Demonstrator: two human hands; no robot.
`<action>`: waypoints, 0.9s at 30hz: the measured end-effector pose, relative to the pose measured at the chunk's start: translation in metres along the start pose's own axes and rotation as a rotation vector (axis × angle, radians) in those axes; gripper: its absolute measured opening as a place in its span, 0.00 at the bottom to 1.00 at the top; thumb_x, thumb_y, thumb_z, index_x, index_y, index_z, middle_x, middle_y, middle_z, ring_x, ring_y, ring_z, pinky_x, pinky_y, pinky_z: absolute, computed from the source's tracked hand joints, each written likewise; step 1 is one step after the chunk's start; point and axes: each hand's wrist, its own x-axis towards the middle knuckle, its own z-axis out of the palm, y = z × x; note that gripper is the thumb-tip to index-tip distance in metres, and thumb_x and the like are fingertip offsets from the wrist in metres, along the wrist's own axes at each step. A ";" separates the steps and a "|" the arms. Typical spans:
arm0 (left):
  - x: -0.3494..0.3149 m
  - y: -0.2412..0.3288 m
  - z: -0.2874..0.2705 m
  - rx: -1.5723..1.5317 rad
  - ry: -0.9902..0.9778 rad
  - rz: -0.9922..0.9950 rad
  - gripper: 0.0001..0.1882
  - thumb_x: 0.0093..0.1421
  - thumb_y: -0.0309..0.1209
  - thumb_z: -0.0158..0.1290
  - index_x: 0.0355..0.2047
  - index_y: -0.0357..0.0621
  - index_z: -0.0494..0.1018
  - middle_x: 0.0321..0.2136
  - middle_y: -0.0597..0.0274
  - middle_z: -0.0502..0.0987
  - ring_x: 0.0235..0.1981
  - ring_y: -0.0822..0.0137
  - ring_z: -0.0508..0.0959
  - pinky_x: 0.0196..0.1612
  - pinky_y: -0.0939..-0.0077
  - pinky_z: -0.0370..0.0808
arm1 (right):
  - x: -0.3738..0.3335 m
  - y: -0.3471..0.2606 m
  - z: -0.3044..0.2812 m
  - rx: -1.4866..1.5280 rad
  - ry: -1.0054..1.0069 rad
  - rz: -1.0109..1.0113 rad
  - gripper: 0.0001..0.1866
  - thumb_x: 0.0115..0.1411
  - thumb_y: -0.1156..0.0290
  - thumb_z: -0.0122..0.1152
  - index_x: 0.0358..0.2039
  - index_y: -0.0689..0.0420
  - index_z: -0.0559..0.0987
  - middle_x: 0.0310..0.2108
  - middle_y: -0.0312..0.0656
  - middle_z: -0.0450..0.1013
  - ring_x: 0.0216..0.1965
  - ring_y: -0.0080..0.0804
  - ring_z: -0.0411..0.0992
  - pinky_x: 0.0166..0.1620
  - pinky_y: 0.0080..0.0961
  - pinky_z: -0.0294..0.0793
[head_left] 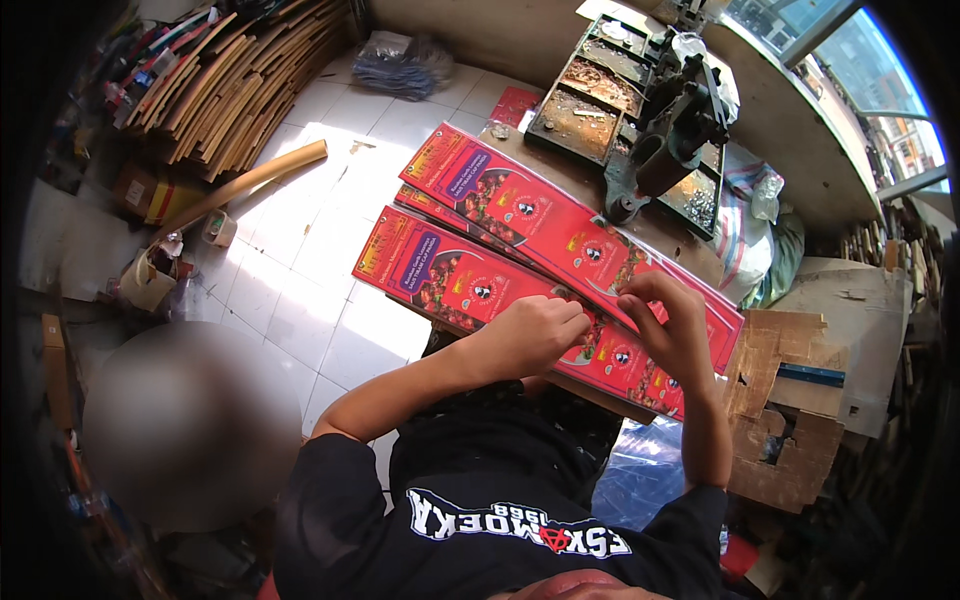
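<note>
My left hand (543, 337) is closed, its fingers curled together over the nearer of two long red printed panels. Whatever its fingertips hold, if anything, is hidden. My right hand (668, 318) is bent in a pinch, thumb and forefinger close together, above the lower part of the panels; I cannot make out anything between them. The nearer red panel (405, 262) has a purple label and pictures of food, and lies slantwise in front of me. Beside it, farther off, lies a matching red panel (528, 178), with the edge of another showing under it. Both have a glossy surface.
Behind the panels stand a dark metal hand press (665, 160) and a black compartment tray (572, 108) of small parts. Cut cardboard (775, 400) lies at right. On the tiled floor (285, 250) are a cardboard tube (265, 175), stacked cardboard sheets (225, 95) and a plastic-wrapped pile (398, 65).
</note>
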 end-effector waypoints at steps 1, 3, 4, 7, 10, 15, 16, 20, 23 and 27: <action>0.001 0.008 -0.005 -0.029 -0.002 -0.008 0.08 0.55 0.29 0.58 0.29 0.41 0.69 0.24 0.59 0.71 0.26 0.58 0.75 0.32 0.65 0.73 | -0.007 0.003 -0.002 0.056 0.019 0.033 0.04 0.55 0.78 0.65 0.30 0.62 0.77 0.26 0.43 0.76 0.28 0.34 0.77 0.33 0.26 0.73; -0.001 0.021 -0.024 -0.078 -0.003 -0.028 0.09 0.55 0.29 0.58 0.29 0.41 0.69 0.23 0.60 0.71 0.26 0.58 0.75 0.32 0.63 0.73 | -0.024 0.015 -0.003 0.116 0.052 0.077 0.04 0.55 0.79 0.64 0.30 0.63 0.77 0.25 0.42 0.76 0.27 0.27 0.76 0.33 0.23 0.72; -0.003 0.026 -0.037 -0.066 -0.021 -0.078 0.07 0.55 0.26 0.59 0.31 0.39 0.71 0.24 0.58 0.72 0.28 0.55 0.76 0.35 0.63 0.74 | -0.033 0.020 -0.003 0.142 0.073 0.109 0.03 0.56 0.79 0.64 0.30 0.63 0.77 0.25 0.42 0.76 0.28 0.27 0.76 0.33 0.23 0.72; -0.013 0.003 -0.087 0.392 0.463 -0.473 0.20 0.53 0.16 0.57 0.46 0.37 0.70 0.45 0.46 0.72 0.45 0.47 0.75 0.46 0.60 0.74 | -0.063 0.026 -0.008 0.277 0.064 0.216 0.03 0.56 0.79 0.63 0.30 0.64 0.78 0.27 0.42 0.77 0.30 0.27 0.77 0.35 0.23 0.73; -0.005 0.020 -0.116 0.353 0.509 -0.338 0.23 0.53 0.17 0.58 0.50 0.39 0.69 0.48 0.48 0.72 0.49 0.49 0.75 0.50 0.60 0.74 | -0.071 0.023 0.003 0.386 0.061 0.177 0.03 0.54 0.80 0.65 0.29 0.64 0.78 0.27 0.42 0.78 0.30 0.30 0.77 0.37 0.24 0.74; 0.051 0.101 -0.083 -0.156 0.150 0.378 0.15 0.50 0.27 0.57 0.40 0.40 0.75 0.40 0.55 0.76 0.43 0.59 0.78 0.51 0.59 0.74 | -0.083 -0.021 0.076 0.299 -0.047 -0.060 0.03 0.55 0.78 0.64 0.30 0.61 0.78 0.31 0.43 0.76 0.29 0.38 0.77 0.32 0.30 0.74; 0.059 0.122 -0.057 -0.285 0.219 0.485 0.11 0.52 0.33 0.53 0.34 0.41 0.75 0.32 0.61 0.75 0.37 0.63 0.77 0.51 0.59 0.72 | -0.092 -0.019 0.088 0.349 -0.148 -0.040 0.04 0.56 0.77 0.63 0.32 0.61 0.77 0.32 0.44 0.76 0.31 0.40 0.76 0.33 0.32 0.75; 0.069 0.210 -0.007 -0.791 -0.007 0.778 0.09 0.51 0.33 0.54 0.29 0.40 0.73 0.29 0.63 0.74 0.35 0.62 0.78 0.53 0.59 0.69 | -0.104 -0.024 0.125 0.482 -0.425 -0.076 0.09 0.55 0.75 0.61 0.37 0.61 0.75 0.32 0.46 0.74 0.33 0.44 0.76 0.33 0.35 0.74; 0.065 0.234 0.015 -0.889 -0.098 0.833 0.09 0.51 0.33 0.53 0.29 0.40 0.73 0.29 0.62 0.74 0.36 0.61 0.77 0.54 0.58 0.69 | -0.107 -0.013 0.133 0.491 -0.493 -0.095 0.09 0.54 0.75 0.61 0.36 0.62 0.75 0.31 0.46 0.74 0.33 0.45 0.76 0.34 0.34 0.74; 0.060 0.236 0.024 -0.917 -0.116 0.850 0.10 0.52 0.33 0.52 0.30 0.39 0.73 0.30 0.61 0.73 0.36 0.60 0.77 0.54 0.58 0.69 | -0.112 0.002 0.139 0.447 -0.502 -0.084 0.10 0.53 0.75 0.61 0.36 0.62 0.75 0.30 0.46 0.74 0.34 0.46 0.76 0.34 0.34 0.74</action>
